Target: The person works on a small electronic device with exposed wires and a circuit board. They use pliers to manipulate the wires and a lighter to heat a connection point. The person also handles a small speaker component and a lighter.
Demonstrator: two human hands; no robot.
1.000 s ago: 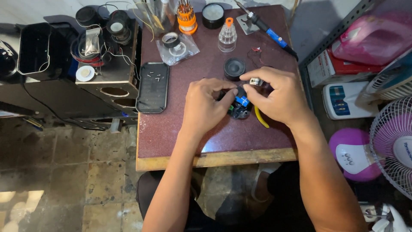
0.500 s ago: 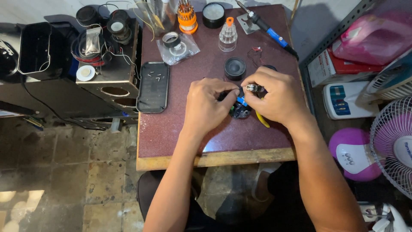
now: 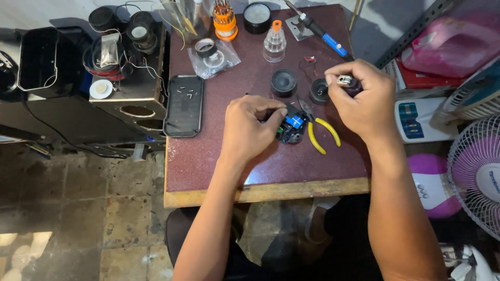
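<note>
— What are the fingers doing?

— The left hand [image 3: 249, 126] is curled over a small black device [image 3: 291, 126] with its blue and green innards showing. Its fingers [image 3: 271, 112] are bent close and press on the device's near edge, holding it down on the table [image 3: 219, 161]. The right hand [image 3: 364, 99] is lifted just past the device, on its far right side, and its fingers [image 3: 341, 70] are closed tight, pinching a small silvery metal part [image 3: 344, 80] against something dark in the palm; what that dark piece is, I cannot tell.

— Where does the device sit?

— About mid-table, touching the table top, between the two hands.

— What lies around it?

— Yellow-handled pliers [image 3: 320, 132] lie right beside the device, on its right, jaws pointing toward it, partly under the right hand. Just beyond the device stand two round black caps [image 3: 284, 82], one of them half hidden behind the right hand's knuckles. Left of the device, well apart, a black tray [image 3: 184, 105] holds a few small screws. Farther beyond the device are a clear bottle with an orange cap [image 3: 274, 41], a blue-handled soldering iron [image 3: 323, 34], an orange screwdriver-bit holder [image 3: 225, 21] and a plastic bag with tape rolls [image 3: 212, 53].

— Anything blocking?

— The left hand's own fingers cover the device's left half.
</note>
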